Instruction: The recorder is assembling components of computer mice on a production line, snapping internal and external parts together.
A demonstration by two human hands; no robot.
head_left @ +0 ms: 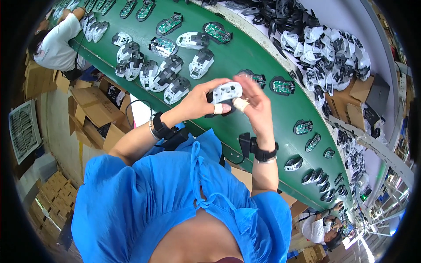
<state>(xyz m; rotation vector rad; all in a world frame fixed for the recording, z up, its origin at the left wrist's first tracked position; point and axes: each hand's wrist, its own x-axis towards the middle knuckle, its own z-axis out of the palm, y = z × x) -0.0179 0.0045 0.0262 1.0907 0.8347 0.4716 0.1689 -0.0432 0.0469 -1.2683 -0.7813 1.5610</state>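
A computer mouse shell [228,91], white on top with dark parts, is gripped in my left hand [197,100] above the green conveyor belt. The thumb of that hand wraps under its near side. A dark piece shows below the shell; whether it is joined to it I cannot tell. My right hand [258,107] is at the shell's right side, fingers stretched out and a little blurred, its thumb beside the shell's edge. Both thumbs wear pale finger covers. Just beyond the hands lies a mouse base with a green circuit board [254,79], partly hidden by the right fingers.
White-and-grey mouse shells [176,90] stand left of my hands on the green belt [237,48]. Bases with circuit boards [218,32] lie farther along. Loose shells [326,55] are heaped beyond the far edge. Cardboard boxes [94,105] and co-workers [57,48] flank the line.
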